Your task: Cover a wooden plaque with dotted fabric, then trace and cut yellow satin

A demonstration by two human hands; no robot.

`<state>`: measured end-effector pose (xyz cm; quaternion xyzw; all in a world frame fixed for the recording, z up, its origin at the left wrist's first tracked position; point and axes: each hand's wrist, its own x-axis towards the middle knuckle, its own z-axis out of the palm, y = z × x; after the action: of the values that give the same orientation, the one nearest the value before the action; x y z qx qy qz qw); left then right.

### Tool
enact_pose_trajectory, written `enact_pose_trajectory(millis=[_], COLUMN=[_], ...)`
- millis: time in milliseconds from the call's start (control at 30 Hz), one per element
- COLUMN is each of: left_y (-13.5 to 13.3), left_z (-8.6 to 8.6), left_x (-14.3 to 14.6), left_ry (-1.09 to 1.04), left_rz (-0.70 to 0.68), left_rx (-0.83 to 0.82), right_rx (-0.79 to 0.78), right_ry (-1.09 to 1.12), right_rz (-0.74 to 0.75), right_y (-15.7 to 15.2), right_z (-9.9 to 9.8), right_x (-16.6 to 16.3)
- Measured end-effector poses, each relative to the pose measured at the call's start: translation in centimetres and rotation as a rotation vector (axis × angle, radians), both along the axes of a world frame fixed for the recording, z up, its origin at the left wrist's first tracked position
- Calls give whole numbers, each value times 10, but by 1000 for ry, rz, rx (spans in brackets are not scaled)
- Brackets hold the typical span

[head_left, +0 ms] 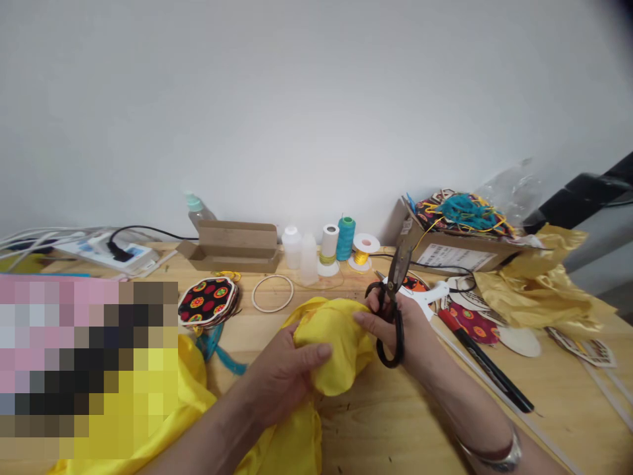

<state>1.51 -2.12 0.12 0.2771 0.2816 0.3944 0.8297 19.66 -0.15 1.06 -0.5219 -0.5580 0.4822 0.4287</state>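
My left hand [283,374] is closed around a bunched fold of yellow fabric [335,343] that trails down to the near table edge. My right hand [398,323] grips black scissors [394,297] by the handles. Their blades point up and away, above the fabric. Both hands meet at the fabric near the middle of the wooden table [395,422].
A wooden ring [272,293], a stack of patterned fabric pieces [208,301], white bottles [299,252], thread spools [345,239] and a flat cardboard box [232,246] lie behind. At right: a box of scraps [457,227], gold fabric [539,284], a black-and-red pen [487,359]. A blurred patch covers the left.
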Motion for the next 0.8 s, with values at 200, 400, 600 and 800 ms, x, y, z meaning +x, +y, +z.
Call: enact_pose_trajectory(millis=[200,400,600,800], left_y=[0,9,19,24], left_z=[-1,4,4,2], left_x=[1,-7,-11,-14], left_ry=[69,-18,-31,-35], left_rz=[74,225,405,539], left_rx=[15,29,-112,-123], right_rx=[8,69,100,2], right_ry=[67,-132,-153,-480], right_rz=[-8,-86,225,629], right_y=[1,-1,-23,-35], right_z=[-4,5,36,43], right_x=[-3,4,8,8])
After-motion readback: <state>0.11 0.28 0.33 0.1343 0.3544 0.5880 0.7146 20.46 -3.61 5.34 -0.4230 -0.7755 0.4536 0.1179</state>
